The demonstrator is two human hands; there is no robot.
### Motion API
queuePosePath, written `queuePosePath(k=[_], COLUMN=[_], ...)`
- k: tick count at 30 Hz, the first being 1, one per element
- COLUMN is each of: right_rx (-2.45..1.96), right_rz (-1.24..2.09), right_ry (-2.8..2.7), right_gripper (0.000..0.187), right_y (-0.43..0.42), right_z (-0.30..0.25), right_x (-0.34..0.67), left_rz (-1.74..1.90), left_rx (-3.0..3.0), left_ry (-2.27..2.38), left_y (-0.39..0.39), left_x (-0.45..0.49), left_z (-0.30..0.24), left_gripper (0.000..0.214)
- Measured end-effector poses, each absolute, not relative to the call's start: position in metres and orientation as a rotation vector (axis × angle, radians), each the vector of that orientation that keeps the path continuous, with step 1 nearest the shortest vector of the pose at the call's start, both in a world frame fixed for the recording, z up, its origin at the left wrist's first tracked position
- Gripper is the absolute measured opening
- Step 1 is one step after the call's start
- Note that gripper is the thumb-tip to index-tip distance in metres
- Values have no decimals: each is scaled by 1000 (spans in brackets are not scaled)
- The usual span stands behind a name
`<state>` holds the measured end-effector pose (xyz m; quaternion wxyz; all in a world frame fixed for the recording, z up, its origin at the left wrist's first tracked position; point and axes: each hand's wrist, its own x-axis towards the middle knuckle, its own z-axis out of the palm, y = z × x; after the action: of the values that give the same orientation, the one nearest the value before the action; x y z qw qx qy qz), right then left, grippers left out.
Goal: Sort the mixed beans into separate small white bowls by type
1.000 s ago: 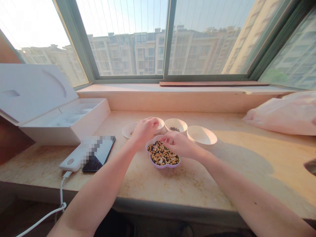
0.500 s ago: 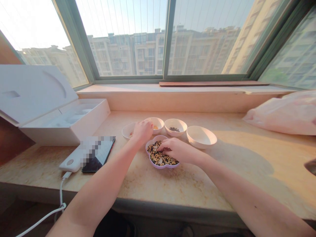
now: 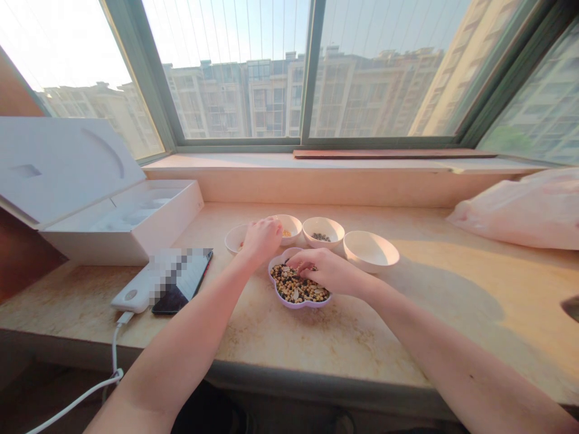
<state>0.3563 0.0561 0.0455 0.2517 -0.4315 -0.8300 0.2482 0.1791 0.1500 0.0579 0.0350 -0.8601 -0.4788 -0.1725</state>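
A lilac flower-shaped bowl (image 3: pixel 300 305) holds mixed yellow and black beans with some pale flat seeds. My right hand (image 3: pixel 328 270) hovers over it, fingers bent and thumb apart from them, nothing visible between. My left hand (image 3: pixel 263 237) is above two white bowls at the back left, its fingers curled down; whatever they hold is hidden. It partly covers the leftmost white bowl (image 3: pixel 234 240) and the second white bowl (image 3: pixel 294 224), which has yellow bits in it. The third white bowl (image 3: pixel 332 225) contains dark seeds. A fourth white bowl (image 3: pixel 371 247) shows no contents.
To the left are an open white box (image 3: pixel 172 211), a white power bank (image 3: pixel 138 289) with a cable (image 3: pixel 114 349), and a dark phone (image 3: pixel 181 292). A plastic bag (image 3: pixel 520 211) lies at the right. The counter's front edge (image 3: pixel 316 371) runs below the bowls.
My right hand's fingertips have lifted slightly from the beans and shifted toward the back of the lilac bowl. My left hand stays over the white bowls. The view has shifted a little.
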Motion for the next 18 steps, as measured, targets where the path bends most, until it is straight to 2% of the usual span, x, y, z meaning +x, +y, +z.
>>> queuePosePath(k=[7,13,18], right_rx=[-1165,-1165,-1072], right_rz=[856,1010,1191], right_ry=[-2074,-1766,-1361], right_gripper=[45,30,50], right_y=[60,61,63], right_z=[37,43,51], right_x=[359,361,366], left_rz=[-533,-725,-1055], left_rx=[-2677,-2760,-2904], left_ry=[-1441,-1327,-1141], left_y=[150,145,135], left_x=[178,180,187], left_z=[58,61,63], left_gripper=[33,30,21])
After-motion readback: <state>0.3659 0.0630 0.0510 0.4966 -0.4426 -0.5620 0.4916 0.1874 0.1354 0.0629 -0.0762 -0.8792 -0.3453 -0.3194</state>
